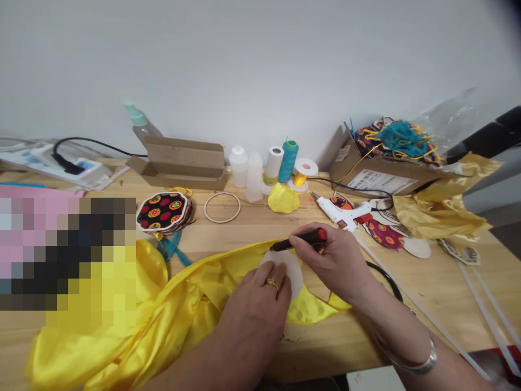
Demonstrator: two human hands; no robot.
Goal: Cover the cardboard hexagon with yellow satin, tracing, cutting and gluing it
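Yellow satin fabric [195, 293] lies bunched across the table, stretching from the lower left toward the middle. On its right part rests a white rounded flat template [296, 274]. My left hand [260, 293] presses down on the template with its fingers laid flat, a gold ring on one of them. In my right hand [331, 266] is a black marker with a red end [307, 239], gripped like a pen. The marker's tip meets the fabric at the template's upper edge.
A white glue gun [342, 213] lies behind my right hand. Patterned octagonal pieces [165, 212], a hoop [222, 207], bottles [239, 167] and thread spools [288, 160] stand farther back. A stuffed cardboard box [374, 176] is at the right. White rods [423, 309] lie right of my arm.
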